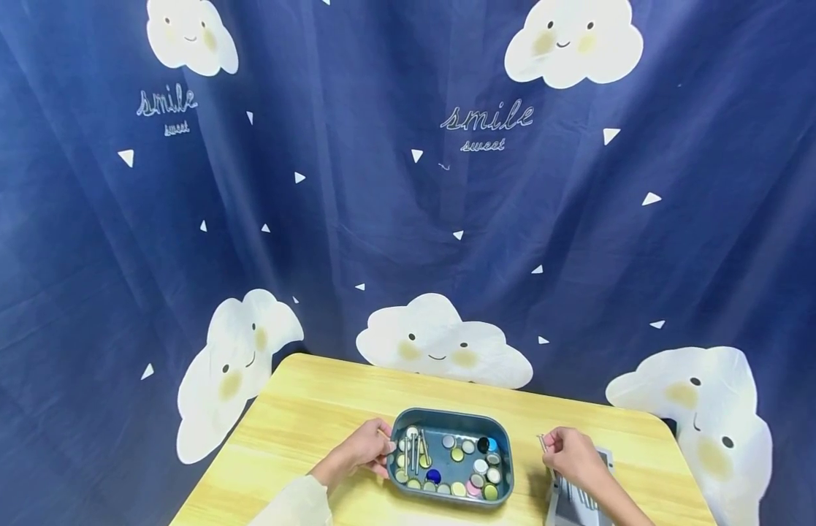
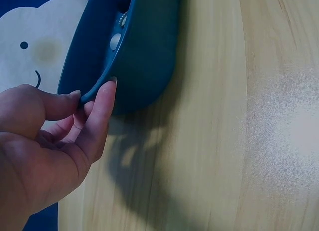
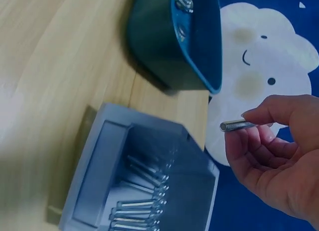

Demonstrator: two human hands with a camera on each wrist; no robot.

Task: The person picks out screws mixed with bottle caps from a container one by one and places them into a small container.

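Observation:
My left hand (image 1: 366, 444) pinches the left rim of a dark teal tray (image 1: 447, 419) between thumb and fingers. Inside the tray, several long metal bolts (image 1: 414, 451) lie together at the left, over some round bottle caps (image 1: 490, 492). More caps in white, yellow, blue, pink and black are spread along its right and near sides. To the right, my right hand (image 1: 574, 456) pinches a metal bolt (image 3: 233, 125), its threaded end pointing out past the thumb. That hand is raised over the far end of a grey bin (image 3: 94, 166), where several bolts (image 3: 134, 211) lie side by side.
Under everything is a light wooden table (image 1: 315, 394) with rounded far corners. A dark blue curtain (image 1: 381, 204) with smiling white clouds hangs right behind its far edge. A strip of table separates the tray from the grey bin.

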